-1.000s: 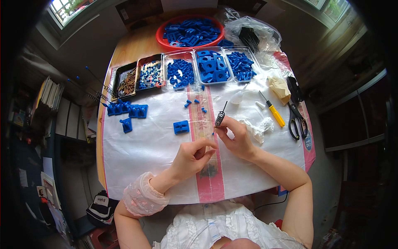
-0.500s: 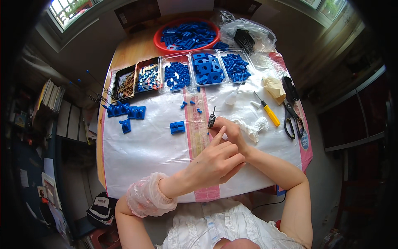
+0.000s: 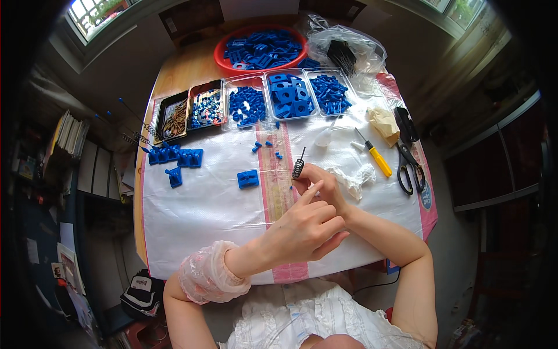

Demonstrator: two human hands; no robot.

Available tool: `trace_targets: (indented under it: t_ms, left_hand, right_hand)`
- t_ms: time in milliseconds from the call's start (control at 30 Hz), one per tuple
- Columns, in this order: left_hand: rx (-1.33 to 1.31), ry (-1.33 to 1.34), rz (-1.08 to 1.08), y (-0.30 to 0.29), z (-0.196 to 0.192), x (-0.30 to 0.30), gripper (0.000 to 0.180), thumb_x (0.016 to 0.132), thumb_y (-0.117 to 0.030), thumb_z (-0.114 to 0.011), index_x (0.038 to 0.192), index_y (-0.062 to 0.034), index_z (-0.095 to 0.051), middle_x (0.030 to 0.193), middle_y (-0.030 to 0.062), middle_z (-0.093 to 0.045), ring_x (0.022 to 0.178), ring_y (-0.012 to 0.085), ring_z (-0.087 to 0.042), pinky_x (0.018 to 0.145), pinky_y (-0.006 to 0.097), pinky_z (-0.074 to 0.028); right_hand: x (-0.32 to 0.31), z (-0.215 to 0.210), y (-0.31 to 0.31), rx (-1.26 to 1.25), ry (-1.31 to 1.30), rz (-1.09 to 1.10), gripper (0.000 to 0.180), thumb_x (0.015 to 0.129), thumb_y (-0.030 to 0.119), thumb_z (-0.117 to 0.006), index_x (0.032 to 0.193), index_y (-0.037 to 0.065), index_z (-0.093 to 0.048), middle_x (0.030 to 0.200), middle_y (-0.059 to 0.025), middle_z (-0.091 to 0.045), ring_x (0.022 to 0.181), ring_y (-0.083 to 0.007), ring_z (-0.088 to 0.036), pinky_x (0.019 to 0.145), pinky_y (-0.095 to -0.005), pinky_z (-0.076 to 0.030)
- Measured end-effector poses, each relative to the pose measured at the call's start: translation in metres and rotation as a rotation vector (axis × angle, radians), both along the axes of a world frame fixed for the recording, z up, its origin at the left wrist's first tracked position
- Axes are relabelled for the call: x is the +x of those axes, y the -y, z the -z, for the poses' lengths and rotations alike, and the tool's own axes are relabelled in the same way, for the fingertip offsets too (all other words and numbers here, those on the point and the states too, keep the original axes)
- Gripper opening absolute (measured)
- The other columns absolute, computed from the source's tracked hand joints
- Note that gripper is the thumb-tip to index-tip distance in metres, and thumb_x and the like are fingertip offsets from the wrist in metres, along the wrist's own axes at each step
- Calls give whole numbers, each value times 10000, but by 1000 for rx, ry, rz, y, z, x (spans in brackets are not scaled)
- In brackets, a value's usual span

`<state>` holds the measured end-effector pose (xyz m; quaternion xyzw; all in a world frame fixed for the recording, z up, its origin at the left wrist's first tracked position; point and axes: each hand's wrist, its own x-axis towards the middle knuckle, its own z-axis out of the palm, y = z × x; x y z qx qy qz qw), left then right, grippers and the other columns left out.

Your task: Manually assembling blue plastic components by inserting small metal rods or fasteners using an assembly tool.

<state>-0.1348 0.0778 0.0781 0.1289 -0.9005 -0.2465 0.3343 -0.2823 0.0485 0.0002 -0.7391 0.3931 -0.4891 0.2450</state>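
In my right hand (image 3: 323,185) a dark coil spring (image 3: 298,168) stands nearly upright, pinched by its lower end, with a thin straight wire end pointing up. A tiny blue piece shows just below those fingertips. My left hand (image 3: 311,225) crosses in front of it. One finger is stretched out to my right hand, the others are loosely bent, and nothing shows in them. To the left lies a blue plastic block (image 3: 248,179). Several small blue pegs (image 3: 256,146) are scattered beyond it.
Parts trays (image 3: 246,125) line the far side, before a red basin (image 3: 218,58) of blue parts. Blue blocks with springs (image 3: 174,156) stand at left. Crumpled white plastic (image 3: 356,181), a yellow-handled screwdriver (image 3: 380,161) and black scissors (image 3: 410,174) lie at right.
The spring has tilted slightly to the right in my right hand. My left hand has shifted a little to the right, its stretched finger still near my right hand.
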Motion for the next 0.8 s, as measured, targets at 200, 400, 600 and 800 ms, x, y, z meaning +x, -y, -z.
trace_targets:
  t_ms: [200, 400, 600, 800]
  left_hand:
    - [-37, 65, 14, -11, -11, 5, 139, 821, -137, -771, 864, -53, -669, 745, 70, -559, 736, 275, -609, 1094, 577, -404]
    - [84, 39, -43, 3, -13, 3, 178, 804, -156, -787, 893, -49, -676, 784, 94, -591, 764, 313, -618, 1111, 606, -362]
    - [88, 55, -47, 1, -12, 0, 179, 808, -164, -787, 886, -48, -674, 772, 101, -596, 754, 318, -621, 1108, 605, -367]
    - [76, 53, -38, 1, -11, -2, 186, 815, -174, -783, 875, -40, -669, 744, 101, -595, 726, 316, -620, 1099, 591, -383]
  right_hand:
    - [3, 4, 1, -26, 22, 12, 222, 753, -86, -679, 927, -4, -568, 786, -114, -553, 672, -261, -565, 585, -359, -444]
    - [0, 5, 2, -63, 55, -49, 311, 683, -67, -702, 962, -9, -577, 823, -122, -577, 711, -280, -595, 619, -367, -471]
    - [-1, 5, 2, -69, 7, -35, 335, 673, -56, -713, 975, -13, -575, 838, -120, -582, 737, -277, -603, 627, -363, -477]
    - [1, 3, 1, -84, 5, -10, 328, 673, -52, -721, 958, 3, -569, 819, -112, -571, 723, -278, -592, 617, -363, -471]
